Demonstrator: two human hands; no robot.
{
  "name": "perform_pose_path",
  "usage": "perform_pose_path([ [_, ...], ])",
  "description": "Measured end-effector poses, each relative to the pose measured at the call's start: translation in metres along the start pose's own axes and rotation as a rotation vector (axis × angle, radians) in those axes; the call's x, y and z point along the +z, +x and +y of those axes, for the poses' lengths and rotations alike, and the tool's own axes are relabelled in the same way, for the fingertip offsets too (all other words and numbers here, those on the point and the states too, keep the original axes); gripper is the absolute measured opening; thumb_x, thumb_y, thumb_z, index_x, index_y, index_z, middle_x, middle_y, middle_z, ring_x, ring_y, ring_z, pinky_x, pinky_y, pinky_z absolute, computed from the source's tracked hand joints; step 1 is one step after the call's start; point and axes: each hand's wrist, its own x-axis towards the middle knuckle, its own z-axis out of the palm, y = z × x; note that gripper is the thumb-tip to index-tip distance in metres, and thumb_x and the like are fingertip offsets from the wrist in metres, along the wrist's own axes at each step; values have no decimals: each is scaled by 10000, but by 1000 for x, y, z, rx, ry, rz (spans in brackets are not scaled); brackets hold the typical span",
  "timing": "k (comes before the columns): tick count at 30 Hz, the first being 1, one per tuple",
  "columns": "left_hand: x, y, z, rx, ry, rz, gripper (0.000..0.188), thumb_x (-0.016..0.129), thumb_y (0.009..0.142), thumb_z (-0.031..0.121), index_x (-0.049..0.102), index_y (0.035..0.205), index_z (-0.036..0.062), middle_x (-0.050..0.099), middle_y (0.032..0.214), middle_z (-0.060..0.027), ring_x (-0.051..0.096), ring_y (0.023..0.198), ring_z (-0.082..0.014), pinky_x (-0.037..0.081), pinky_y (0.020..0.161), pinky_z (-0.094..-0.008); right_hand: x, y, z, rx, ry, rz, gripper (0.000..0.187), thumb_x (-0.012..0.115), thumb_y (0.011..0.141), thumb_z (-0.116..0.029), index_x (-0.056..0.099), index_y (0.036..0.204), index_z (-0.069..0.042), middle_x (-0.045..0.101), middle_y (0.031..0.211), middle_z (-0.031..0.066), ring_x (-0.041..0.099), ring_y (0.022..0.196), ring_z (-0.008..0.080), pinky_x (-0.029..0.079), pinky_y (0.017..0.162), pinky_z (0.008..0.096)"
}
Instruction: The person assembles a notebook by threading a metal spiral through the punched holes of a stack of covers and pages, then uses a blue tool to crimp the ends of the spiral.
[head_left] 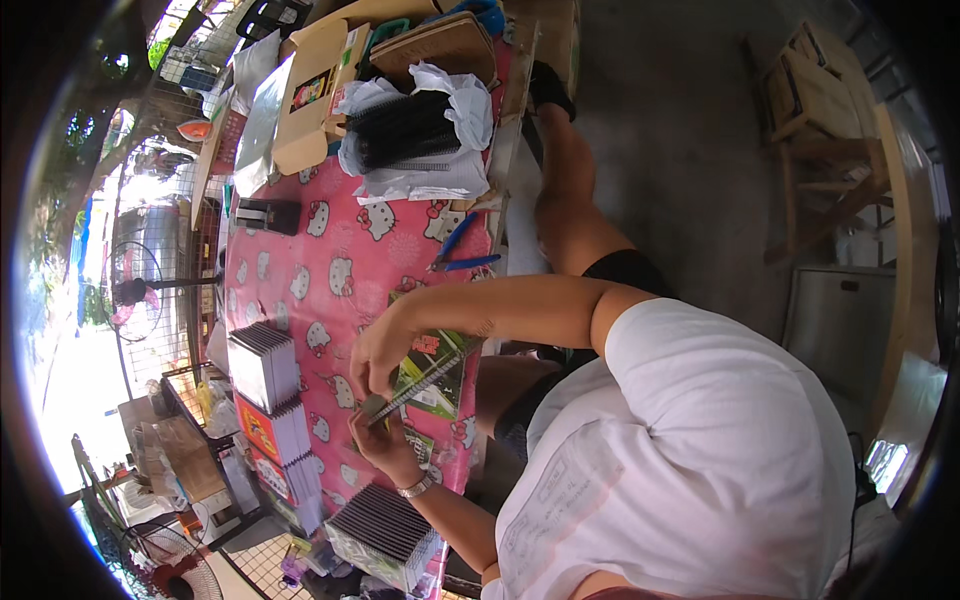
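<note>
A green spiral notebook (pixel 425 385) is tilted up at the table's near edge, its coil edge running slantwise. My left hand (pixel 385 445), with a watch at the wrist, grips the notebook's far end. Over the same end, my right hand (pixel 380 350) has its fingers bent down close to the coil; what the fingertips pinch is too small to make out. More green covers (pixel 445 395) lie flat beneath the notebook, partly hidden by it. Blue-handled pliers (pixel 465 248) rest with their handles spread, beyond my right forearm.
Stacks of bound notebooks stand along the far edge (pixel 265 365) and beside my left arm (pixel 385 535). Black coils (pixel 405 130) fill a white plastic bag (pixel 465 105) near a cardboard box (pixel 310 100). A black desktop device (pixel 267 215) sits on the pink patterned tablecloth (pixel 340 235).
</note>
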Motion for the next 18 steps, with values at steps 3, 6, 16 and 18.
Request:
perform_pose_path([
  [3, 7, -1, 3, -52, -83, 65, 494, 700, 825, -74, 487, 1269, -26, 567, 1198, -92, 593, 1110, -226, 492, 968, -357, 2, -1, -3, -60, 237, -29, 360, 710, 742, -132, 700, 1079, -7, 701, 980, 54, 619, 936, 140, 458, 834, 298],
  [6, 8, 4, 6, 76, -75, 0, 409, 706, 862, -20, 512, 1223, -15, 598, 1147, -69, 593, 1042, -172, 480, 936, -323, 0, 1, 0, -88, 302, -20, 346, 710, 743, -147, 707, 1060, -8, 706, 942, 55, 622, 927, 136, 459, 827, 300],
  [16, 3, 5, -1, 43, -70, 61, 304, 711, 870, 2, 509, 1098, 8, 609, 982, -55, 632, 889, -159, 510, 822, -281, -23, -1, 21, 105, -478, 737, 367, 752, 752, -323, 736, 1040, -95, 686, 1017, 137, 648, 903, 254, 515, 785, 399],
  [18, 5, 10, 7, -86, -162, 121, 256, 673, 926, 81, 511, 1107, 1, 593, 923, -62, 661, 793, -171, 533, 743, -278, -56, -23, 51, 307, -892, 1056, 478, 771, 748, -403, 708, 1117, -105, 609, 1225, 184, 590, 1096, 332, 492, 905, 434],
])
